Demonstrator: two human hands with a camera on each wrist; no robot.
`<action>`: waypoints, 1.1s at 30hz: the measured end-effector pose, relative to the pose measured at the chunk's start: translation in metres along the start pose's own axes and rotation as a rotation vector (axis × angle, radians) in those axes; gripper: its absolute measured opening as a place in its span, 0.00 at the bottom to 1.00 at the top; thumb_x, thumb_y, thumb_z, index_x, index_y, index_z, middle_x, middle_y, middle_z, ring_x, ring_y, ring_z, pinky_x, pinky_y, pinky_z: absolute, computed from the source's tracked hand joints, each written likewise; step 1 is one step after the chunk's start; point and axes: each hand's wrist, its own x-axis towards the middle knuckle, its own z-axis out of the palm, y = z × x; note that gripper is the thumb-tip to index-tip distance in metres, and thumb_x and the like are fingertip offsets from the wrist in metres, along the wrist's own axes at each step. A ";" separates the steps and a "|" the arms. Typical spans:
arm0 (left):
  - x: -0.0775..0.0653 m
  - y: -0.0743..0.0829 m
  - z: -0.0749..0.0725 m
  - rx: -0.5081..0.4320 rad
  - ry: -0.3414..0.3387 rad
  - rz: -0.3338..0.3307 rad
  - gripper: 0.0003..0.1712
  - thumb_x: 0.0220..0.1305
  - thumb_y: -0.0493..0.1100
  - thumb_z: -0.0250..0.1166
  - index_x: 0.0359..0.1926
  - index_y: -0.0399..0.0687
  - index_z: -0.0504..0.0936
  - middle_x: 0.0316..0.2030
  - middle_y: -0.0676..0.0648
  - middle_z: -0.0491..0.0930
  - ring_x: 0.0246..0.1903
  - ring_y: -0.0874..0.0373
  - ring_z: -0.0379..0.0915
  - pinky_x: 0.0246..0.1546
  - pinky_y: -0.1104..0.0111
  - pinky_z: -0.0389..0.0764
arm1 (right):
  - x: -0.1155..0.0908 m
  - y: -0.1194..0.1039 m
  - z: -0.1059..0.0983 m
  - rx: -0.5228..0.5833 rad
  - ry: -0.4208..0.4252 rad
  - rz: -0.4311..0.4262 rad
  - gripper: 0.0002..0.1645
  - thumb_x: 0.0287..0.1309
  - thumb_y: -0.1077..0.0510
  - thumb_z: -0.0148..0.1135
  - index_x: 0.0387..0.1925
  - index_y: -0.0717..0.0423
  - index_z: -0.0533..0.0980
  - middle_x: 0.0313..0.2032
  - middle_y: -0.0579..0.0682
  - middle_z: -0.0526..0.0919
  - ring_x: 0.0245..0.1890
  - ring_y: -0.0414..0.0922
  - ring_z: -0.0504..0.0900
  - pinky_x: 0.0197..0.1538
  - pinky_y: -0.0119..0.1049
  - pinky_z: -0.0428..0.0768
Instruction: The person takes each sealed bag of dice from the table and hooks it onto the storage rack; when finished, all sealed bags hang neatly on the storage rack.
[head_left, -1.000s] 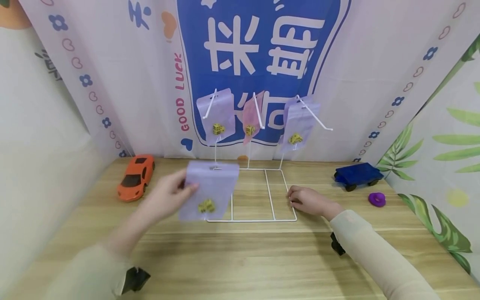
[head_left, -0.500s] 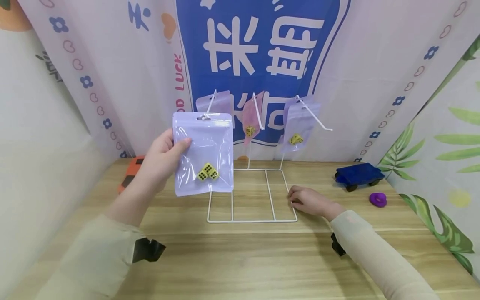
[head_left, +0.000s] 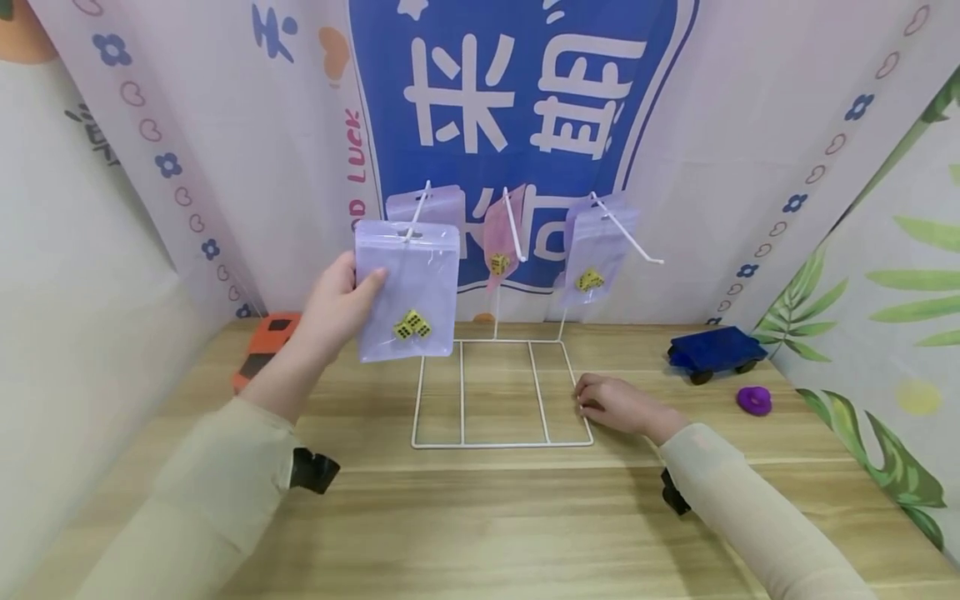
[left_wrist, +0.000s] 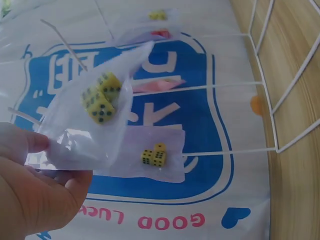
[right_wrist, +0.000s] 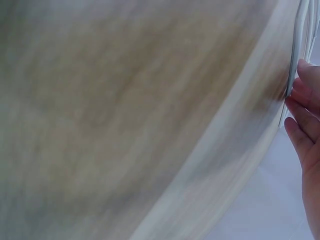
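My left hand (head_left: 333, 312) pinches the left edge of a lilac zip bag (head_left: 405, 279) with yellow dice (head_left: 412, 324) at its bottom. The bag's hang hole overlaps the end of the rack's left hook (head_left: 420, 204) in the head view; I cannot tell whether the wire passes through. Another lilac bag (left_wrist: 170, 135) with dice hangs farther back on that hook. On the table, my right hand (head_left: 618, 404) pinches the right side wire of the white rack's base (head_left: 502, 446); the right wrist view shows its fingertips (right_wrist: 295, 97) at the wire.
A pink bag (head_left: 501, 229) hangs on the middle hook, and lilac bagging with dice (head_left: 603, 242) on the right one. An orange toy car (head_left: 262, 346), partly behind my left arm, stands left. A blue toy cart (head_left: 716, 352) and a small purple hat (head_left: 753, 400) are at right.
My left hand has raised the lilac bag from low over the rack's base to the left hook, then pushed it slightly farther back. My right hand has stayed at the base wire.
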 end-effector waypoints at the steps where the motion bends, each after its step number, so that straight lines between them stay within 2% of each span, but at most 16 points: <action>1: 0.004 -0.002 0.001 0.022 0.009 0.010 0.22 0.69 0.44 0.49 0.56 0.32 0.64 0.49 0.33 0.72 0.47 0.44 0.72 0.44 0.54 0.78 | 0.000 0.000 0.000 0.002 0.001 0.000 0.02 0.55 0.63 0.61 0.29 0.57 0.80 0.41 0.51 0.75 0.40 0.46 0.77 0.44 0.38 0.79; 9: 0.031 -0.007 0.006 0.107 0.067 0.036 0.23 0.67 0.40 0.48 0.58 0.31 0.62 0.52 0.31 0.69 0.51 0.40 0.68 0.49 0.51 0.74 | -0.001 -0.001 0.003 0.001 0.005 0.011 0.03 0.56 0.63 0.60 0.30 0.55 0.79 0.41 0.50 0.75 0.40 0.45 0.77 0.44 0.37 0.78; 15: 0.047 -0.012 0.010 0.129 0.120 0.045 0.21 0.66 0.38 0.48 0.56 0.27 0.63 0.53 0.29 0.68 0.53 0.38 0.65 0.54 0.51 0.69 | -0.001 -0.004 0.002 -0.002 0.006 0.000 0.03 0.56 0.63 0.61 0.30 0.56 0.80 0.41 0.51 0.75 0.40 0.45 0.77 0.44 0.37 0.79; 25: 0.064 -0.013 0.013 0.111 0.159 -0.001 0.21 0.66 0.37 0.47 0.57 0.27 0.62 0.54 0.28 0.67 0.53 0.37 0.66 0.52 0.52 0.72 | 0.001 -0.009 0.002 0.002 0.007 0.003 0.03 0.56 0.63 0.61 0.30 0.56 0.80 0.41 0.51 0.75 0.40 0.45 0.77 0.43 0.37 0.79; 33: 0.071 -0.016 0.009 0.160 0.184 0.011 0.21 0.66 0.38 0.48 0.57 0.29 0.62 0.55 0.28 0.67 0.54 0.37 0.64 0.54 0.51 0.70 | 0.005 -0.012 0.002 0.002 0.008 0.006 0.03 0.56 0.63 0.60 0.30 0.57 0.79 0.41 0.51 0.75 0.40 0.45 0.77 0.44 0.36 0.79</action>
